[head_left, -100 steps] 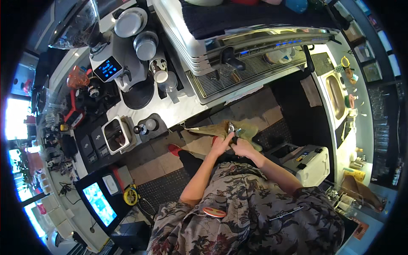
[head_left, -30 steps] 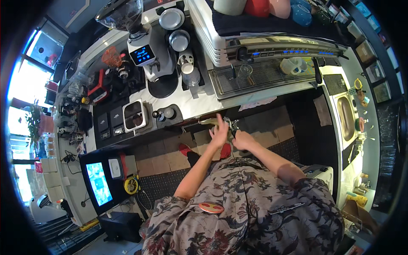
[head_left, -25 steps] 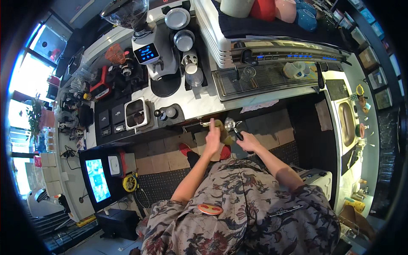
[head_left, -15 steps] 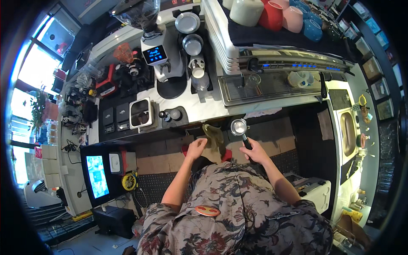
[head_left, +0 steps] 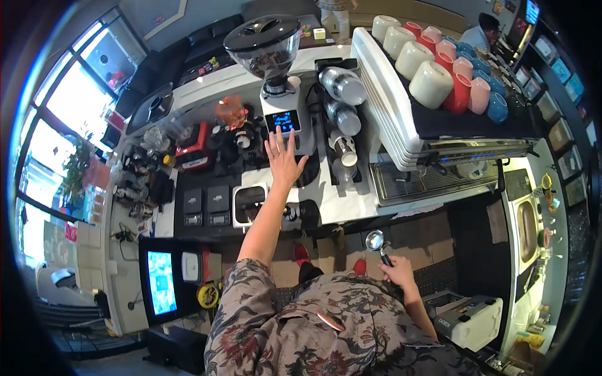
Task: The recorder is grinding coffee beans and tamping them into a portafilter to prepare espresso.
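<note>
The right hand (head_left: pixel 397 271) grasps the black-handled metal portafilter (head_left: pixel 374 240), its fingers closed round the grip. The portafilter is held clear of the white marbled desk (head_left: pixel 338 203), in front of its near edge, above the floor. Its long axis slants from the hand forward and to the left, the round basket leading.

The pale grey coffee grinder (head_left: pixel 301 100) stands forward and to the left of that basket, well apart from it. The left hand (head_left: pixel 284 164) is much the nearer one to the grinder: its fingers are spread and hold nothing, their tips over the lower part of the blue-lit black screen (head_left: pixel 279 119). Whether they touch it I cannot tell.

The clear funnel-shaped hopper (head_left: pixel 266 53) on the grinder has dark contents, apparently beans. Beneath the left forearm, the rectangular steel bin (head_left: pixel 234 205) holds something dark, too shadowed to name. What is in the portafilter basket is too small to judge. White, red, pink and blue cups (head_left: pixel 431 84) stand in rows atop the white-sided espresso machine (head_left: pixel 381 94).
</note>
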### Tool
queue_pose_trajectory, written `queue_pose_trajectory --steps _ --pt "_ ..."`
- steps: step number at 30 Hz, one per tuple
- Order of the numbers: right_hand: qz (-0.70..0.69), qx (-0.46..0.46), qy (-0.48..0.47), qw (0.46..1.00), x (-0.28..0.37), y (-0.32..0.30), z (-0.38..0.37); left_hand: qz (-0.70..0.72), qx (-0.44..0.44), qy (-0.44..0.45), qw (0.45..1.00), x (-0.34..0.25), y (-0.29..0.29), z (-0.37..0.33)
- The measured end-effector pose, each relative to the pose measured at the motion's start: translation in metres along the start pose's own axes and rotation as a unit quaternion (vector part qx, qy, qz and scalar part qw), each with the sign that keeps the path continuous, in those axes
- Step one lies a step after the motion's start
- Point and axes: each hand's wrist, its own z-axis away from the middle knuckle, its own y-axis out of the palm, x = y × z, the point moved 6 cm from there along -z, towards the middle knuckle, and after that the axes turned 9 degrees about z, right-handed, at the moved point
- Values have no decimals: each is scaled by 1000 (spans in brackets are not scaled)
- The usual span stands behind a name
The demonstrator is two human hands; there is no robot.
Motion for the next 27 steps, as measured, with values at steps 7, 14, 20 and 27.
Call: queue_pose_trajectory --steps 7,14,20,27 --pt "-46 -15 21 999 82 31 5 88 -3 27 996 26 21 2" --pt "-53 -7 -8 999 161 64 -34 228 -13 -4 974 37 -4 18" --pt "-66 -33 -154 985 239 107 -138 323 -14 -22 946 81 -55 71" --pt "68 -157 -144 975 310 125 -245 204 -127 -166 956 187 -142 168"
